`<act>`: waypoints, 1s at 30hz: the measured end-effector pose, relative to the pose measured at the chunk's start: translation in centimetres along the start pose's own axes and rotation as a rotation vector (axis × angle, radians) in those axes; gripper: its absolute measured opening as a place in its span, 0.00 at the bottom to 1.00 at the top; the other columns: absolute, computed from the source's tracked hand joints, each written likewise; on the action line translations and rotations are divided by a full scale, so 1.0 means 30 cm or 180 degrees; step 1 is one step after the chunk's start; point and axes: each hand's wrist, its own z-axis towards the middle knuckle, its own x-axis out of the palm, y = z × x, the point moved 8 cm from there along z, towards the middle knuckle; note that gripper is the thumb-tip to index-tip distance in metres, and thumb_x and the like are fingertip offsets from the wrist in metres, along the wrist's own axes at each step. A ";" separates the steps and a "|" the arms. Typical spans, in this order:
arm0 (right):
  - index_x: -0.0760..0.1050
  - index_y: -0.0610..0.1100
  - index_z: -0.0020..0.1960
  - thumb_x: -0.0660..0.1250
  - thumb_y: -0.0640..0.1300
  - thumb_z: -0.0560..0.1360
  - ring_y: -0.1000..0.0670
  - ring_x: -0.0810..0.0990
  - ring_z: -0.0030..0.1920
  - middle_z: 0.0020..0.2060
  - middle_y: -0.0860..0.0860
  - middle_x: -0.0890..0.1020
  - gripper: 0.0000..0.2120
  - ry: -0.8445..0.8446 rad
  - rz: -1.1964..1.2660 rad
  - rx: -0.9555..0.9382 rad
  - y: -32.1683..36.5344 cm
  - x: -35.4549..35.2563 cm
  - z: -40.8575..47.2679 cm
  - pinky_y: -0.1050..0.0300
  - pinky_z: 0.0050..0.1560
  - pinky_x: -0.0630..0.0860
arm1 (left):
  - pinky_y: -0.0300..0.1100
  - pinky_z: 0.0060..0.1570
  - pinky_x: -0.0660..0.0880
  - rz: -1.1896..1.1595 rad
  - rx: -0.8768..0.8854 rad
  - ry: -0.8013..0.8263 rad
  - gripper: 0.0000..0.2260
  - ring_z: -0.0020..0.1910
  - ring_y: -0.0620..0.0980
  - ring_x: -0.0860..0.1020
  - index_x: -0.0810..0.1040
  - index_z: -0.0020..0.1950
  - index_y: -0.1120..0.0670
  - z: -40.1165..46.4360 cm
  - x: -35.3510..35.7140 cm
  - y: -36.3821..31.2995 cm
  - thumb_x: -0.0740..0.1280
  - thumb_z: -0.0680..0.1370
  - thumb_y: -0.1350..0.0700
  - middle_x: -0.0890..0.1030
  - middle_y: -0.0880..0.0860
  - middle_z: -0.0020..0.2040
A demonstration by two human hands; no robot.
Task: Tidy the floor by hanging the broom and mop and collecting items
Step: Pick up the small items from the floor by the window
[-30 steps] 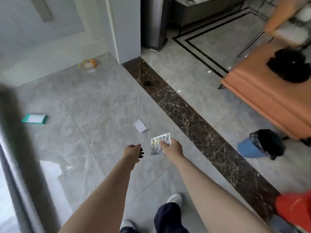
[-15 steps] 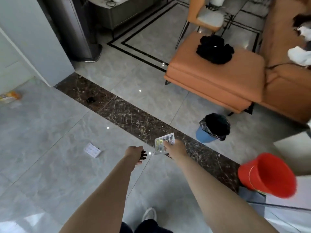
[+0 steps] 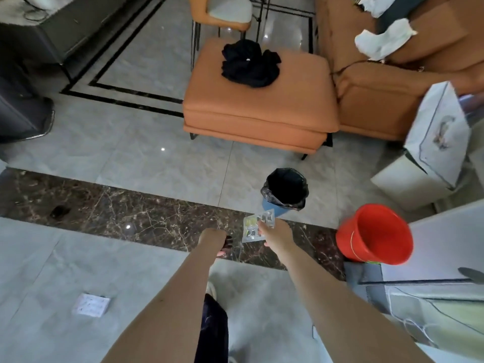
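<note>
Blue bin with black liner [image 3: 285, 191] near an orange ottoman [image 3: 258, 106], red bucket [image 3: 374, 234] beside the bin, right hand [image 3: 277, 235] pinching a pill blister pack [image 3: 258, 226] just short of the bin, left hand [image 3: 213, 238] curled round a small dark object [image 3: 228, 243], white packet [image 3: 91, 304] on floor well behind.

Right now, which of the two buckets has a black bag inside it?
The blue bin, just beyond the pill pack in the right hand. A black liner covers its rim; the red bucket beside it has none.
</note>
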 end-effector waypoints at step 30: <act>0.66 0.40 0.38 0.55 0.43 0.80 0.50 0.69 0.30 0.30 0.49 0.69 0.12 -0.0498 0.0912 0.1166 -0.055 -0.711 0.981 0.59 0.30 0.63 | 0.40 0.44 0.73 0.1607 0.0849 -0.0757 0.10 0.49 0.57 0.78 0.77 0.54 0.58 0.623 0.881 -0.878 0.64 0.74 0.66 0.78 0.56 0.51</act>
